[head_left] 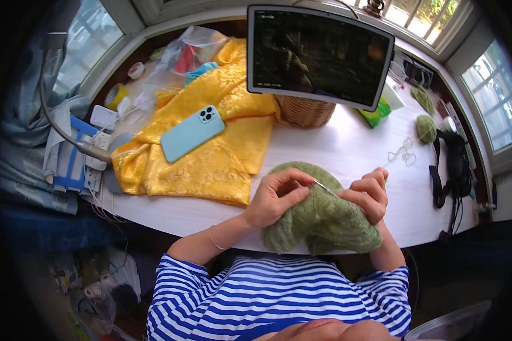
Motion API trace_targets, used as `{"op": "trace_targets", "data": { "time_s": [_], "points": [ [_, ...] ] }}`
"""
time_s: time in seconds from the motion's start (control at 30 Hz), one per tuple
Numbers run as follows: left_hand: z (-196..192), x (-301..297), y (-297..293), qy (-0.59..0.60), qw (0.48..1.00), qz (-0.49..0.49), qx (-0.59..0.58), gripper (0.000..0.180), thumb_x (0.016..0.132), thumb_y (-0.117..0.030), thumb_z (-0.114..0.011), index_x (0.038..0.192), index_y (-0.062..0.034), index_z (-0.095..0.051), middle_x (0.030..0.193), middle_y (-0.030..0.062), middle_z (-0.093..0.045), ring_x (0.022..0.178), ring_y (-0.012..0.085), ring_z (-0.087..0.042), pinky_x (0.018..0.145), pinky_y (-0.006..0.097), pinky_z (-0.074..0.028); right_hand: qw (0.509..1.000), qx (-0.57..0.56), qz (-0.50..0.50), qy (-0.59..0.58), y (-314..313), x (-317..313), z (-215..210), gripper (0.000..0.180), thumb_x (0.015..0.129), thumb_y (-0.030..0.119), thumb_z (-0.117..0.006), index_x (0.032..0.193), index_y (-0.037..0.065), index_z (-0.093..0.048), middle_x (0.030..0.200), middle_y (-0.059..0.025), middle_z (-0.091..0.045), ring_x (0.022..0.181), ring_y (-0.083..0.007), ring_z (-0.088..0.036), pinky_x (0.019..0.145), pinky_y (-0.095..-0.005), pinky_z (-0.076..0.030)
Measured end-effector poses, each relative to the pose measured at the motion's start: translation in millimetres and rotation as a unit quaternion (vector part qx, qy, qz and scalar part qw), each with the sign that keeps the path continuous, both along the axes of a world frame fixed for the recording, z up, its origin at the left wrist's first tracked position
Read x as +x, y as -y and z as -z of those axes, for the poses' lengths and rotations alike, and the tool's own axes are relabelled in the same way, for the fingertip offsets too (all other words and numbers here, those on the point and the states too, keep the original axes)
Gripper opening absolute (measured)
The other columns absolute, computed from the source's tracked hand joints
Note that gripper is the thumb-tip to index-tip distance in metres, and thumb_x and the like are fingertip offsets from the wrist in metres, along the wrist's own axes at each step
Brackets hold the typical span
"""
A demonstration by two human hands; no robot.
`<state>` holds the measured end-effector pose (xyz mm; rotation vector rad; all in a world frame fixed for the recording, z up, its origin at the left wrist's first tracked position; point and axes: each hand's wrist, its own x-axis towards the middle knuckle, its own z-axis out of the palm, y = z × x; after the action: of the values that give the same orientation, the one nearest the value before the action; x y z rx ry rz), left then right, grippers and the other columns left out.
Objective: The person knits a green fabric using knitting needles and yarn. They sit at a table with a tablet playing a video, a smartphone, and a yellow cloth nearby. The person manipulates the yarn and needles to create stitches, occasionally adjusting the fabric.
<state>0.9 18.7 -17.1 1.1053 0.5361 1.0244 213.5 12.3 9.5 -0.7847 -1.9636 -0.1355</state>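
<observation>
A soft green knitted piece (338, 227) hangs over the table's front edge, between my two hands. My left hand (277, 196) pinches its upper edge, thumb against fingers. A thin silver knitting needle (325, 187) runs from those fingertips toward the right hand. My right hand (370, 193) is closed at the other side of the piece, its fingers curled and gripping the work near the needle's other end. Loose pale green yarn (403, 152) lies on the table beyond the right hand. Farther right sits a small ball of green yarn (425, 129).
A tablet (320, 54) stands before a wicker basket (306, 111) at the back. On the left, yellow patterned cloth (227, 153) bears a light blue phone (192, 133). A gooseneck arm (54, 119) and power strip (95, 165) are far left. Black straps (452, 165) lie right.
</observation>
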Motion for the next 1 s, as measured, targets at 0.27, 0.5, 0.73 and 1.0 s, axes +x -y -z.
{"op": "trace_targets", "data": {
  "time_s": [0.27, 0.5, 0.73, 1.0],
  "points": [
    [-0.7, -5.1, 1.2, 0.004, 1.000, -0.006, -0.003, 0.015, 0.087, -0.005, -0.057, 0.102, -0.0007, -0.059, 0.092, 0.0005, -0.059, 0.085, 0.0063, -0.055, 0.078, 0.021, -0.045, 1.000, -0.003, -0.020, -0.007, -4.1, -3.2, 1.4, 0.024, 0.060, 0.030, -0.069, 0.078, 0.013, -0.069, 0.067, 0.0034, -0.051, 0.064, -0.0127, -0.043, 0.067, -0.0302, -0.027],
    [-7.7, -4.4, 3.4, -0.016, 1.000, 0.012, 0.006, 0.012, 0.087, -0.003, -0.056, 0.099, -0.0012, -0.059, 0.095, 0.0015, -0.057, 0.087, 0.0077, -0.053, 0.080, 0.022, -0.044, 1.000, 0.015, -0.012, -0.012, 1.2, -1.5, -1.1, 0.027, 0.060, 0.031, -0.067, 0.078, 0.011, -0.069, 0.067, 0.0023, -0.051, 0.064, -0.0135, -0.045, 0.067, -0.0302, -0.028],
    [-6.1, -4.4, 3.2, 0.005, 1.000, -0.009, 0.019, 0.014, 0.088, -0.004, -0.055, 0.101, 0.0000, -0.059, 0.090, 0.0034, -0.062, 0.083, 0.0073, -0.058, 0.075, 0.021, -0.048, 0.999, 0.020, -0.035, 0.000, -1.0, -2.5, -6.2, 0.027, 0.062, 0.028, -0.067, 0.080, 0.009, -0.068, 0.069, 0.0011, -0.053, 0.064, -0.0147, -0.046, 0.068, -0.0306, -0.030],
    [-0.9, -2.7, 1.6, 0.015, 0.999, -0.009, 0.028, 0.014, 0.088, -0.005, -0.057, 0.100, -0.0010, -0.060, 0.090, 0.0004, -0.062, 0.083, 0.0056, -0.056, 0.076, 0.020, -0.047, 0.999, 0.017, -0.027, -0.012, -0.1, -2.3, -1.6, 0.027, 0.060, 0.029, -0.069, 0.080, 0.011, -0.069, 0.067, 0.0022, -0.052, 0.063, -0.0131, -0.045, 0.067, -0.0299, -0.029]
  ]
}}
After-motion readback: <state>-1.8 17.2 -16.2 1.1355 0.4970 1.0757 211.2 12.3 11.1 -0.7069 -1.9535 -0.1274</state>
